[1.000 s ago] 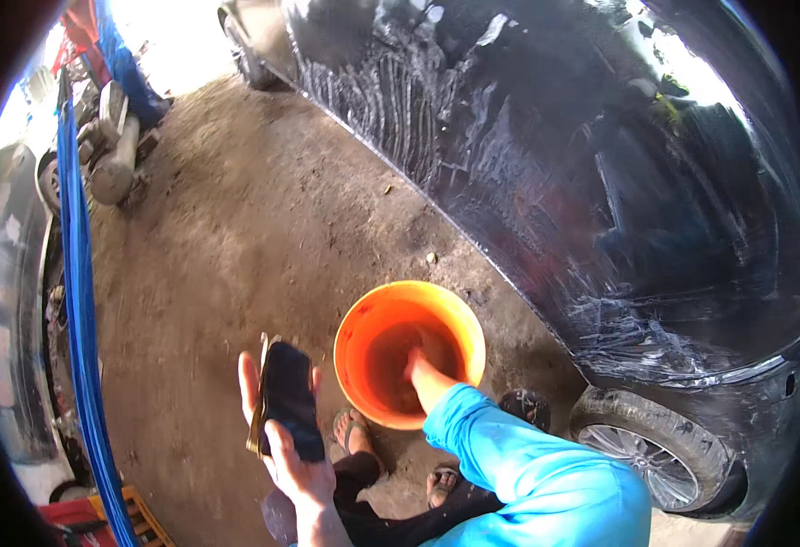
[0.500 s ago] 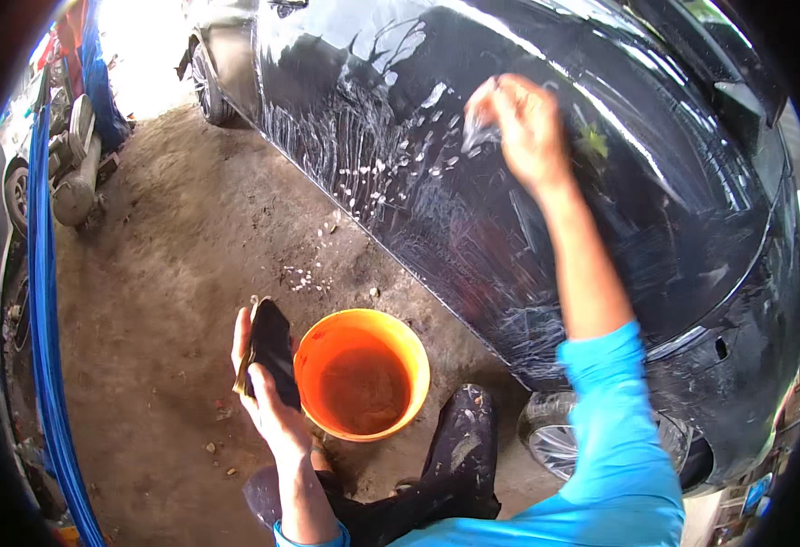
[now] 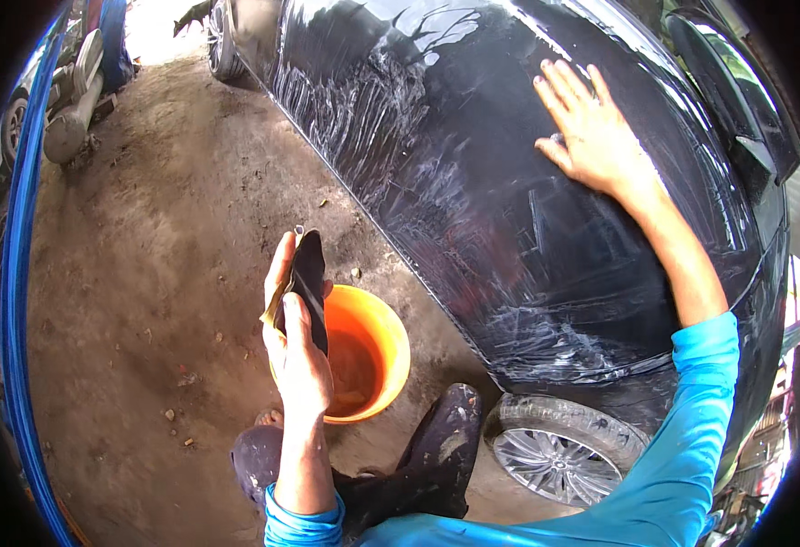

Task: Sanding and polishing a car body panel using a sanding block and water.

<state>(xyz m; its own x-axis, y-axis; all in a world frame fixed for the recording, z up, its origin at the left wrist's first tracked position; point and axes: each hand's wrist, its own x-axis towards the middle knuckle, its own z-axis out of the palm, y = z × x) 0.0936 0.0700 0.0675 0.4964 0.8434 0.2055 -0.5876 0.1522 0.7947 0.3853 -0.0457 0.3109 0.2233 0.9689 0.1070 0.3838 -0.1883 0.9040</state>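
My left hand (image 3: 299, 356) grips a flat black pad (image 3: 304, 287) with a pale yellowish edge, held over an orange bucket (image 3: 392, 351) that has murky liquid in it. My right hand (image 3: 591, 128) lies with fingers spread on the upper part of a dark car door (image 3: 509, 228), which is streaked with whitish wet smears, heaviest toward its lower edge and the far end.
A car wheel (image 3: 559, 460) is beside my legs (image 3: 436, 438) at lower right; another (image 3: 224, 46) stands at the far end. Blue hanging fabric (image 3: 19, 283) runs down the left, near grey cylindrical objects (image 3: 70, 137). The floor (image 3: 154, 273) is bare, dirty ground.
My right hand came up out of the bucket to the door, white droplets scattering midway, and now rests farther right with fingers spread. My left hand still holds the pad, now higher in view.
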